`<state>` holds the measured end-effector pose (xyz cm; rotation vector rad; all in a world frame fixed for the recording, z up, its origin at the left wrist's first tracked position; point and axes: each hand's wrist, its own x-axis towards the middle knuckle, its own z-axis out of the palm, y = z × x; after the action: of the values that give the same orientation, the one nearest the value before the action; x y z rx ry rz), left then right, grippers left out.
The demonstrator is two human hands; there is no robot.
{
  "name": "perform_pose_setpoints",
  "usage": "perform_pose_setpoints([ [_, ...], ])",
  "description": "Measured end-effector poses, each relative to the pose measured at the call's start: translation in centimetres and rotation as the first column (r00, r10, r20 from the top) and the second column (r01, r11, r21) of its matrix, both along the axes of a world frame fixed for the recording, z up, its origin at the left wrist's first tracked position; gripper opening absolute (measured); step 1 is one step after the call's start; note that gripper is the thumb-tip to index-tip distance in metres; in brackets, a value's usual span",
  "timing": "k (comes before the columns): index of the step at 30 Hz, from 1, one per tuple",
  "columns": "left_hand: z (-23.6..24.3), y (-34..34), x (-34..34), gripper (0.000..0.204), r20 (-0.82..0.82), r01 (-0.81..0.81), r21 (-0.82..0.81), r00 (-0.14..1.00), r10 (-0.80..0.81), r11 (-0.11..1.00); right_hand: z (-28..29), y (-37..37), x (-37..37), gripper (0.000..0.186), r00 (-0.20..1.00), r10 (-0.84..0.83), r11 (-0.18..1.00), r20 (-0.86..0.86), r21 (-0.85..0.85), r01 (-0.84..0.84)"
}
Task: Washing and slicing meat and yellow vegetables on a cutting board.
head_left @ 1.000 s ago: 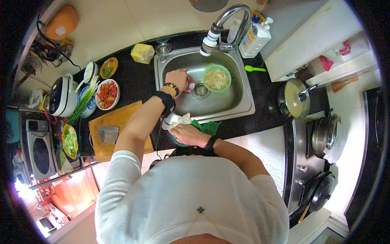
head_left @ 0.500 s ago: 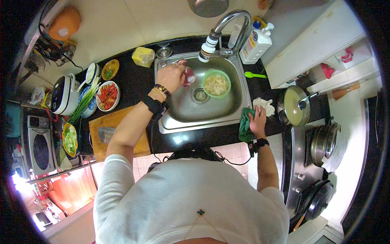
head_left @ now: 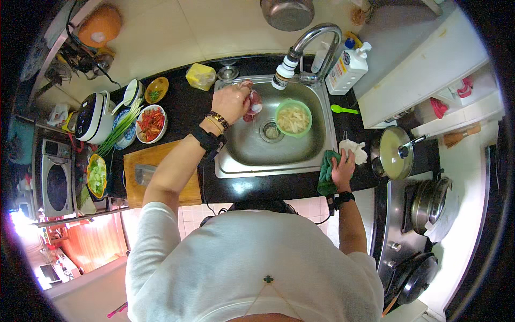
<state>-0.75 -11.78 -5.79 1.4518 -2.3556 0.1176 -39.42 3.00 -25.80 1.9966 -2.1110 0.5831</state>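
Observation:
Over the left part of the steel sink, my left hand is closed on a piece of raw meat, dark red with a pale patch. Its lower end hangs down past my fingers. To the right of the meat, inside the sink, sits a light green bowl of pale cut strips. On the counter right of the sink my right hand rests with fingers spread at the edge of a dark green cloth. A crumpled white cloth lies just beyond those fingers.
The faucet arches over the sink's back edge, beside a white pump bottle. A covered pan stands at right near the stove. At left are a cutting board, red peppers, scallions and a rice cooker.
The whole view has shifted slightly right and down. My left hand still grips the meat over the sink. My right hand remains by the green cloth, its fingers a little changed.

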Motion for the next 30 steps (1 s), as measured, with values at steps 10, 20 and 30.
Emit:
perform_pose_setpoints([
  [10, -4.3, -0.2, 0.5, 0.014, -0.111, 0.103, -0.126, 0.987, -0.117, 0.987, 0.5, -0.2, 1.0, 0.05, 0.997, -0.073, 0.996, -0.023, 0.047, 0.074],
  [20, -5.2, -0.7, -0.6, 0.013, -0.056, -0.033, -0.048, 0.998, 0.03, 0.998, 1.2, 0.1, 1.2, 0.051, 0.994, -0.105, 0.988, -0.004, 0.114, 0.105],
  [30, -5.3, -1.2, 0.9, 0.016, 0.019, -0.095, 0.075, 0.995, 0.094, 0.993, 0.8, 0.1, 0.8, 0.05, 0.996, -0.084, 0.996, -0.033, 0.028, 0.085],
])
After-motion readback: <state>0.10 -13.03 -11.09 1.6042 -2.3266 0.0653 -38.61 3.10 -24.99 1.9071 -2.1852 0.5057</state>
